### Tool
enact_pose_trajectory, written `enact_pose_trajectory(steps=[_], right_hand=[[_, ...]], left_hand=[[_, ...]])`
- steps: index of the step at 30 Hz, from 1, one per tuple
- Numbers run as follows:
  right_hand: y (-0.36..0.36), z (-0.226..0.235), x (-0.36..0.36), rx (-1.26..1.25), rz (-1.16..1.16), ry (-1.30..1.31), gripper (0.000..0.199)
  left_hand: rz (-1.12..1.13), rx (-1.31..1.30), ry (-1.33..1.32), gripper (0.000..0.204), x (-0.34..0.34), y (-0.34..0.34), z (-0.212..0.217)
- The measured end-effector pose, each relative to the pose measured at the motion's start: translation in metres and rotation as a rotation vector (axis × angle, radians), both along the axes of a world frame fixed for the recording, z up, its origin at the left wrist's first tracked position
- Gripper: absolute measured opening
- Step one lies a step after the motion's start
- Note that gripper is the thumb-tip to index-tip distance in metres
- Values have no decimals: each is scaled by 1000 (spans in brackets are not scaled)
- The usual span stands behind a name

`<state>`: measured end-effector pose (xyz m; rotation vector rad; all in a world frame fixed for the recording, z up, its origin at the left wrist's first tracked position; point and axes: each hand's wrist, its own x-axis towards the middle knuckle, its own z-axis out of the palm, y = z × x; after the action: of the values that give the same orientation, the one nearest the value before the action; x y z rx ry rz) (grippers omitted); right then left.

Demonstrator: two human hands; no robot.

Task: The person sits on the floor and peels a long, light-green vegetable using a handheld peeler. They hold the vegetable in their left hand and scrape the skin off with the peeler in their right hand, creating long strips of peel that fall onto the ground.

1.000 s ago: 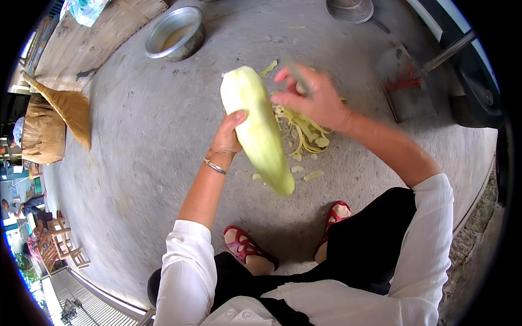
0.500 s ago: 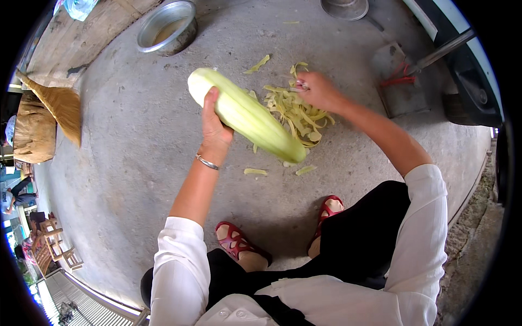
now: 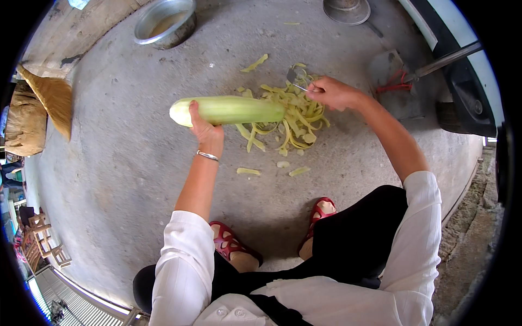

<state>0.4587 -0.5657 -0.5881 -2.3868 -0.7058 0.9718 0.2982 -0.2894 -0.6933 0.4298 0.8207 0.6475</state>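
A long, pale green gourd (image 3: pixel 239 110), its skin peeled off, lies nearly level in my left hand (image 3: pixel 204 129). My thumb crosses over its left part, and its right end hangs above a heap of yellow-green peels (image 3: pixel 304 120) on the floor. To the right of that end, apart from the gourd, my right hand (image 3: pixel 334 93) grips a small metal peeler (image 3: pixel 297 82). The peeler's flat head points up and left, over the top of the heap; my fingers cover its handle.
A metal basin (image 3: pixel 173 33) stands at the far left, and a round metal pan (image 3: pixel 348 12) at the far right. A straw broom (image 3: pixel 54 100) leans by a wooden stump (image 3: pixel 26 127) at left. Right of my arm is red cord (image 3: pixel 399 82) near a metal bar. Loose peel strips (image 3: pixel 248 171) dot the concrete.
The gourd has turned from a downward-right slant to nearly level and shifted left. My right hand has moved slightly right and down, and the peeler's head now shows.
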Motion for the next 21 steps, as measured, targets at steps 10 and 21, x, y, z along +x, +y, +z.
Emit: enact_pose_trajectory(steps=[10, 21], right_hand=[[9, 6, -7, -381, 339, -443, 25], [19, 3, -17, -401, 452, -310, 29]], left_hand=[[94, -68, 75, 47, 10, -22, -22], [128, -58, 131, 47, 12, -21, -26]])
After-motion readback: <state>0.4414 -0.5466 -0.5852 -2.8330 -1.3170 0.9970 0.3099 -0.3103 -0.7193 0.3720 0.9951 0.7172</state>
